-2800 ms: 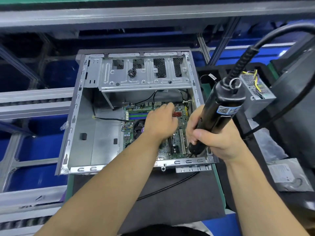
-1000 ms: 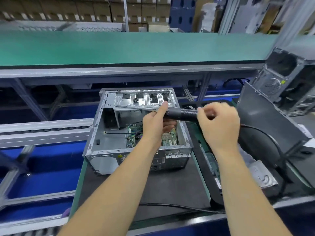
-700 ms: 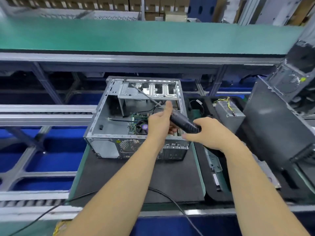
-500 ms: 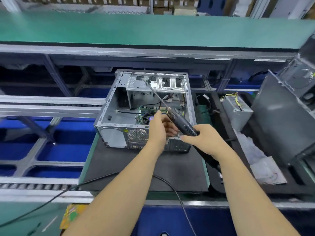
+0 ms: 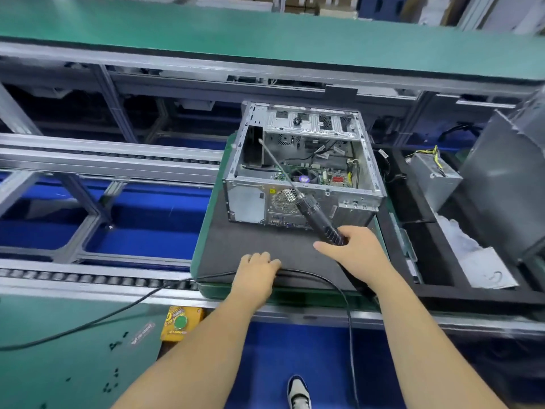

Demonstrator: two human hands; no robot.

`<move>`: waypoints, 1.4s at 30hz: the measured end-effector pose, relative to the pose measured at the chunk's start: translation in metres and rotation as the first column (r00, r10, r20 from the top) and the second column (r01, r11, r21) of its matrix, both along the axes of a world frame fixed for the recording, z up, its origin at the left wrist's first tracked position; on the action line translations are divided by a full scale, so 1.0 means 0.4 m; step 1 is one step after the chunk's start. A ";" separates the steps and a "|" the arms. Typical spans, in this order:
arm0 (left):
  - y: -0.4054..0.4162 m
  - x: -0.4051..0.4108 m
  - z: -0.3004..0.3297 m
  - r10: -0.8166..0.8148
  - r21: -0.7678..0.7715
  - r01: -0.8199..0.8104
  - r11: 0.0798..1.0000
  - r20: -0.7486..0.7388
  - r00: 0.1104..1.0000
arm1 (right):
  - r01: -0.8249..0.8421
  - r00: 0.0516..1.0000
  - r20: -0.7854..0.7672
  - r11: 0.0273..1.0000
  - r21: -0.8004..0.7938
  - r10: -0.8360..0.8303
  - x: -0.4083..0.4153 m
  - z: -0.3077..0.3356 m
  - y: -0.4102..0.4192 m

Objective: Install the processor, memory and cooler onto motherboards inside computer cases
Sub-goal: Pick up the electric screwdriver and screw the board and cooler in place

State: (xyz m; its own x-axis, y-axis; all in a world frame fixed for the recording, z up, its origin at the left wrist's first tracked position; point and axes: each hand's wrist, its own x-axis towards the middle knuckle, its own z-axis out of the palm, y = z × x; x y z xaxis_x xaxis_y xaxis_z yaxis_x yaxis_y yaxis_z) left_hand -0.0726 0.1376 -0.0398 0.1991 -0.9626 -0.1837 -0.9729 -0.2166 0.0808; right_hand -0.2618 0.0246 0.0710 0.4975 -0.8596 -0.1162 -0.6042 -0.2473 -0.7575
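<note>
Right hand [image 5: 355, 252] grips electric screwdriver [image 5: 320, 221], long bit angled up-left over open computer case [image 5: 303, 169]. Left hand [image 5: 255, 274] flat, fingers relaxed, on black mat [image 5: 236, 249] near front edge, touching cable [image 5: 312, 274]. Case at mat's rear; motherboard [image 5: 321, 177] inside. Bare mat between hands and case.

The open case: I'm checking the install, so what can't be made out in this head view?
- Open case: near wall hides most of the motherboard.
- Memory: too small to tell.
- Electric screwdriver: right hand covers its rear.
- Left hand: fingertips hidden, curled down.
</note>
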 end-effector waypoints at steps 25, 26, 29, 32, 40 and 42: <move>0.371 0.147 -0.028 0.741 0.148 -0.905 0.400 -0.632 0.225 | -0.383 0.896 -0.196 0.917 0.109 0.398 0.414 -0.262 0.384; 0.401 0.158 -0.033 0.733 0.113 -0.954 0.277 -0.667 0.134 | -0.396 0.891 -0.185 0.909 0.131 0.415 0.439 -0.274 0.416; 0.502 0.187 -0.058 0.785 -0.074 -0.993 0.089 -0.609 0.116 | -0.448 0.872 -0.142 0.880 0.159 0.469 0.500 -0.315 0.507; 0.593 0.205 -0.098 0.794 -0.150 -0.986 -0.066 -0.607 0.039 | -0.532 0.822 -0.126 0.828 0.178 0.555 0.549 -0.350 0.594; 0.804 0.202 -0.178 0.781 -0.150 -0.933 -0.327 -0.598 -0.178 | -0.677 0.674 -0.124 0.676 0.291 0.728 0.632 -0.431 0.837; 0.847 0.204 -0.190 0.796 -0.153 -0.930 -0.334 -0.574 -0.191 | -0.702 0.649 -0.106 0.646 0.298 0.754 0.646 -0.450 0.889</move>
State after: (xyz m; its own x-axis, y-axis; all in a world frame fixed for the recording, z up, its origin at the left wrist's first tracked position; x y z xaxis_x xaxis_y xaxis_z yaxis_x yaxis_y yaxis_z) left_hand 0.0089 0.4763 -0.1158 0.9148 0.3872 -0.1145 0.3622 -0.6615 0.6567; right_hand -0.0033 0.3804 -0.1090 0.8925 -0.1667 -0.4192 -0.4402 -0.5250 -0.7285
